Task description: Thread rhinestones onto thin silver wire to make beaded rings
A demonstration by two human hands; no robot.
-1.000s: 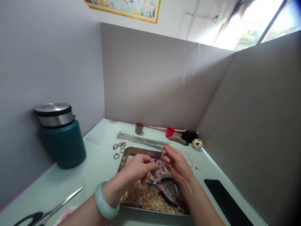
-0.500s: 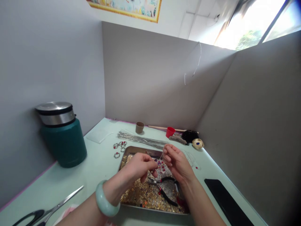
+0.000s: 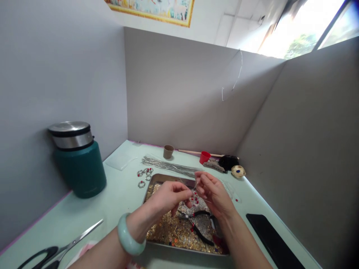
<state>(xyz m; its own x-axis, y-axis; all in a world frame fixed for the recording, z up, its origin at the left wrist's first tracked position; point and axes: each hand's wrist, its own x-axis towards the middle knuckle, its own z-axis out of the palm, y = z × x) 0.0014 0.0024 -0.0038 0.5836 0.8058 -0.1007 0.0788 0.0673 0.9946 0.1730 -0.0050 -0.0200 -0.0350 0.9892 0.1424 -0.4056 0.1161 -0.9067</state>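
My left hand (image 3: 177,195), with a pale green bangle (image 3: 131,234) on its wrist, is closed in a pinch above the tray. Close beside it, my right hand (image 3: 212,191) pinches too, fingertips slightly higher. A thin pale beading strand (image 3: 195,185) runs between the two sets of fingertips; whether it is wire or thread I cannot tell. Below them lies a metal tray (image 3: 151,181) of gold and silver beads (image 3: 165,229), with some red beads (image 3: 195,198) near the fingers. Black-handled pliers (image 3: 202,234) rest open on the beads, partly behind my right hand.
Beaded rings (image 3: 141,184) and a bundle of thin wires (image 3: 168,166) lie beyond the tray. Scissors (image 3: 75,241) and a teal flask (image 3: 81,170) stand left. A brown cup (image 3: 168,151), a red cup (image 3: 205,157) and a black slab (image 3: 270,239) are farther out. Grey partitions enclose the table.
My left hand has come closer to my right fingertips, and the strand between them shows less. The whole view has shifted slightly.
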